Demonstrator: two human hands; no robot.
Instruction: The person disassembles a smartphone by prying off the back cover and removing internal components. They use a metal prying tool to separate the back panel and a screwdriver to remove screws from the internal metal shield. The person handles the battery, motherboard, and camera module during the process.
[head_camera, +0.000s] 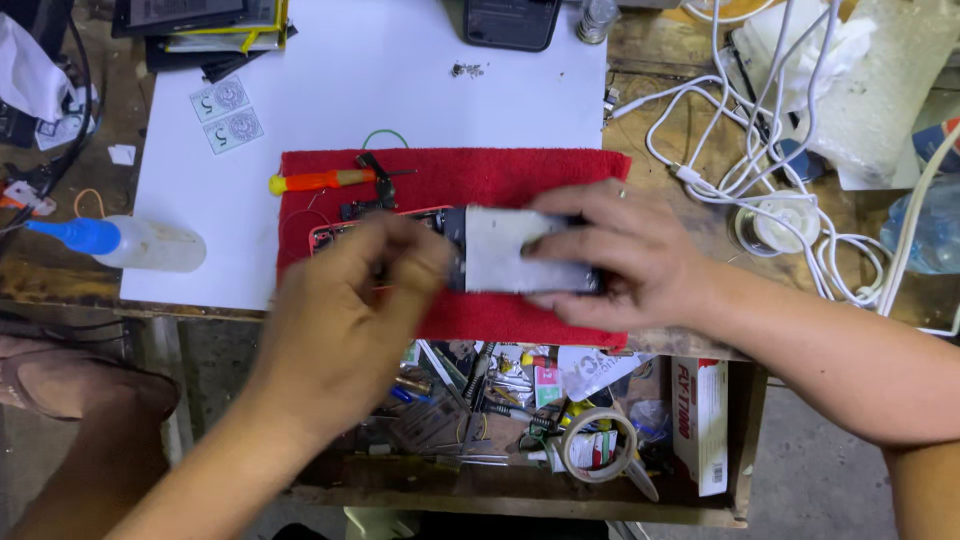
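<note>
With the right hand (620, 255) clamped on the grey rectangular metal plate (505, 250) over the opened red phone chassis (345, 232) at frame centre on the red towel (450, 175), and the left hand (350, 300) pinched at its edge, a slip could bend internal parts or scatter screws into the open drawer (520, 420) below.

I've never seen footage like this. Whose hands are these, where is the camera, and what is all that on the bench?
There is no machine here: a person wears the camera on their head, so you look down at their own two hands. The right hand presses on an opened phone lying on a red cloth. The left hand pinches at the phone's other end; what it grips is blurred. Nearby lie an orange-handled screwdriver, a squeeze bottle with a blue nozzle, white cables, and an open drawer of tools below.
</note>
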